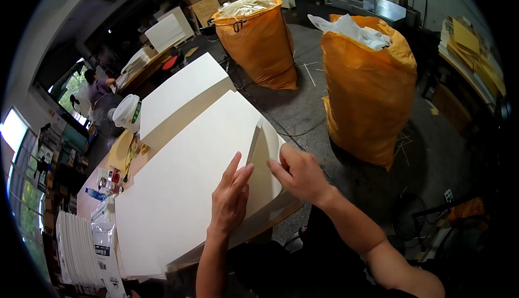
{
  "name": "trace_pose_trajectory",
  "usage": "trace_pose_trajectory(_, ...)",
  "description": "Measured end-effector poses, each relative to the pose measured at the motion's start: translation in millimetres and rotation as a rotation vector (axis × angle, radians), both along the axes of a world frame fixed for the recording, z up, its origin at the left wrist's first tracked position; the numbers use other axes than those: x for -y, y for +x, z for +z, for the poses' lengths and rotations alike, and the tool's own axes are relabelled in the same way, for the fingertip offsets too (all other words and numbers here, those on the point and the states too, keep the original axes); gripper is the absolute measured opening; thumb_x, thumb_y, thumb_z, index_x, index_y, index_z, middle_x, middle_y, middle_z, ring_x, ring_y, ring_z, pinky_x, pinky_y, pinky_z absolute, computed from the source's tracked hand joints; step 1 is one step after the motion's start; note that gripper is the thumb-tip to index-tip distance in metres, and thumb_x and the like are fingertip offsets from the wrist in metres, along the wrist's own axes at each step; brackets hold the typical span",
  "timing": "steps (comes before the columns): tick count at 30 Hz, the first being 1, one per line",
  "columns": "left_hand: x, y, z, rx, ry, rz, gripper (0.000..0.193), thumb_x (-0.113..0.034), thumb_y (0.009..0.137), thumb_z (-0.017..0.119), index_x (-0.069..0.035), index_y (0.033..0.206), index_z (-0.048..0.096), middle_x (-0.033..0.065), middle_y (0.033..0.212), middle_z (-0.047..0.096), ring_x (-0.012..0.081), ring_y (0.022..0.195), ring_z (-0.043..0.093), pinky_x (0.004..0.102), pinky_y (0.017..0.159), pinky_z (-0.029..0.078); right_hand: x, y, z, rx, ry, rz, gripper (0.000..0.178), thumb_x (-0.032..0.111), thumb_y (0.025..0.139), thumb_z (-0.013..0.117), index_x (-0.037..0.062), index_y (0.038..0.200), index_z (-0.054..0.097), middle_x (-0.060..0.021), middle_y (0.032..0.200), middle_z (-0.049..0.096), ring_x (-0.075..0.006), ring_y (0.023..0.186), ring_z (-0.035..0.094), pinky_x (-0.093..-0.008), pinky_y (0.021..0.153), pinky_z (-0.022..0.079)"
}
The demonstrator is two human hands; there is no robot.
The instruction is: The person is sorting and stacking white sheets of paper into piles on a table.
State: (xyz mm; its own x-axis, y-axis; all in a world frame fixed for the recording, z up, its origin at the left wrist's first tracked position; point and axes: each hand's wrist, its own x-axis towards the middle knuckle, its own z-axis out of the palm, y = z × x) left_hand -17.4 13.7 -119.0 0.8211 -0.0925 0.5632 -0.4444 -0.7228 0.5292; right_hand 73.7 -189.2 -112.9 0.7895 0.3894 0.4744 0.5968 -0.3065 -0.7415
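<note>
A large stack of white paper sheets (178, 173) lies in front of me on a table. At its right end, the upper sheets are bent up into a curved flap (265, 157). My right hand (300, 175) has its fingers and thumb closed on the outer edge of this flap. Beside the flap's raised left edge, my left hand (230, 198) is held over the stack with its fingers stretched and slightly apart, holding nothing. Whether its fingertips touch the paper, I cannot tell. Behind this stack stands a second white paper stack (184, 95).
Two big orange sacks (367, 92) of paper scraps stand on the floor beyond the table. A white bucket (127, 111), a water bottle (95, 193) and yellow paper (120, 153) are at the left. Bundled white sheets (78, 249) sit at lower left. Another person (98, 87) works far left.
</note>
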Motion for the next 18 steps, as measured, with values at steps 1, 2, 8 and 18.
trace_pose_trajectory(1, -1.0, 0.9, 1.8, 0.016, -0.009, -0.039, 0.045, 0.003, 0.096, 0.06, -0.011, 0.138, 0.065, 0.0254, 0.153, 0.051, 0.0401, 0.123, 0.067, 0.0449, 0.095, 0.059, 1.6, 3.4, -4.9, -0.262, 0.248, 0.106, 0.038, 0.032, 0.099, 0.07, 0.0036, 0.084, 0.05, -0.0122, 0.066, 0.061, -0.0272, 0.06, 0.066, -0.0417, 0.057, 0.052)
trace_pose_trajectory(2, 3.0, -0.6, 4.3, -0.007, -0.039, -0.015, 0.037, 0.005, 0.096, 0.059, -0.011, 0.127, 0.072, 0.0251, 0.152, 0.051, 0.039, 0.118, 0.07, 0.0442, 0.092, 0.061, 3.1, 7.1, -3.1, -0.528, 0.494, 0.217, 0.038, 0.031, 0.099, 0.071, 0.0039, 0.083, 0.05, -0.0103, 0.065, 0.06, -0.0234, 0.059, 0.065, -0.0405, 0.057, 0.052)
trace_pose_trajectory(8, 1.4, -0.7, 3.7, -0.075, -0.01, 0.03, 0.03, -0.01, 0.092, 0.075, -0.012, 0.122, 0.073, 0.0214, 0.15, 0.054, 0.0389, 0.118, 0.07, 0.0428, 0.092, 0.061, -0.2, 12.5, 3.9, -0.535, 0.357, 0.163, 0.032, 0.025, 0.104, 0.06, 0.008, 0.078, 0.055, -0.0029, 0.065, 0.059, -0.0112, 0.056, 0.062, -0.0254, 0.05, 0.048)
trace_pose_trajectory(18, 0.8, 1.5, 5.4, -0.042, -0.016, -0.055, 0.058, -0.016, 0.067, 0.095, -0.007, 0.119, 0.07, 0.0195, 0.141, 0.058, 0.0376, 0.123, 0.066, 0.0466, 0.1, 0.057, 8.7, 21.9, 6.0, -0.879, 0.665, 0.436, 0.031, 0.027, 0.104, 0.061, 0.0069, 0.08, 0.058, -0.0035, 0.066, 0.06, -0.0125, 0.058, 0.064, -0.0253, 0.048, 0.047)
